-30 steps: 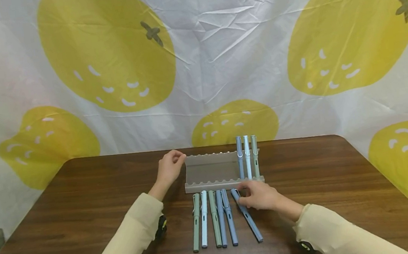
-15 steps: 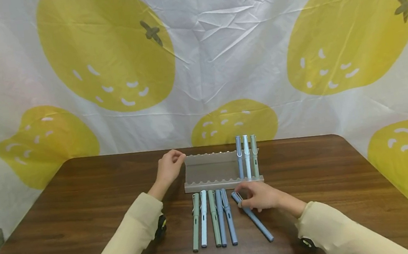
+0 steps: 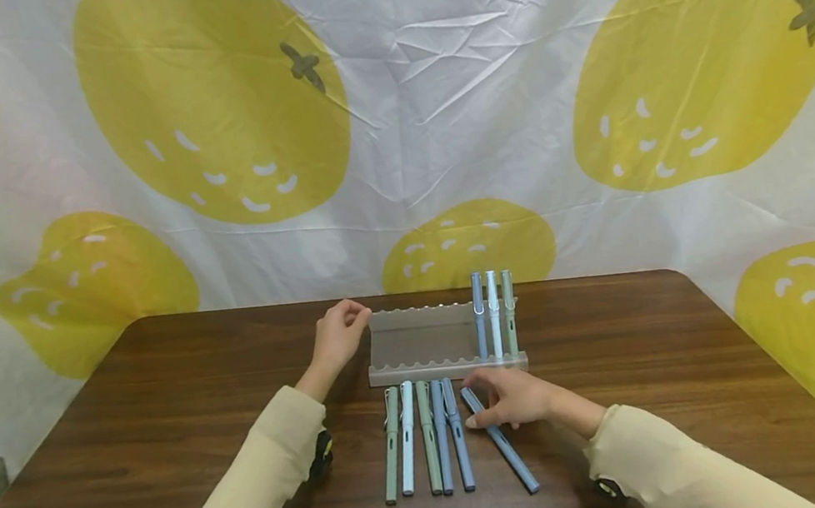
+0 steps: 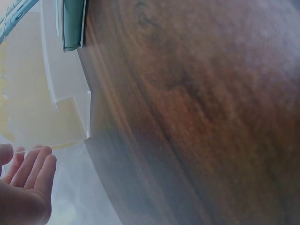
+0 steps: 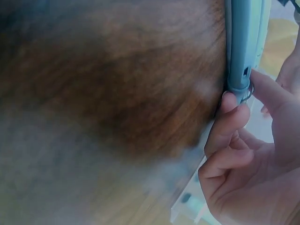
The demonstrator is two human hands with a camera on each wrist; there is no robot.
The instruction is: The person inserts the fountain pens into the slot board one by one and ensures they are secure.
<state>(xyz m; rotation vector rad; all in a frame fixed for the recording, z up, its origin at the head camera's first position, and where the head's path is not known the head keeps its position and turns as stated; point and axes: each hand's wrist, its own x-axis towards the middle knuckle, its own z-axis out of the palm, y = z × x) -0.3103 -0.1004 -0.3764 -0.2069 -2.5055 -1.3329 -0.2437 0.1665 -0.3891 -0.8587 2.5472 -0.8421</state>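
A clear, scalloped pen rack [image 3: 418, 345] stands on the table, with a blue pen [image 3: 479, 313], a pale blue pen [image 3: 494, 311] and a green pen [image 3: 509, 309] in its right-hand slots. My left hand [image 3: 339, 334] holds the rack's upper left corner between thumb and fingers; in the left wrist view, that hand [image 4: 30, 187] is partly cut off. In front of the rack, my right hand [image 3: 517, 395] pinches a capped blue pen [image 3: 509, 450] near its clip end. The pen lies slanted, its lower end toward the right. In the right wrist view, thumb and fingers [image 5: 234, 117] flank its cap.
Left of the slanted pen, several capped pens lie side by side on the brown table [image 3: 205, 394]: green [image 3: 392, 448], pale blue [image 3: 408, 442], another green [image 3: 430, 444] and blue ones [image 3: 460, 441]. A white curtain [image 3: 467, 113] with yellow fruit prints hangs behind the table.
The slanted blue pen's lower end has swung right, then slightly back, and its clip has turned out of sight. My right thumb has shifted left across it. The left hand has stayed still.
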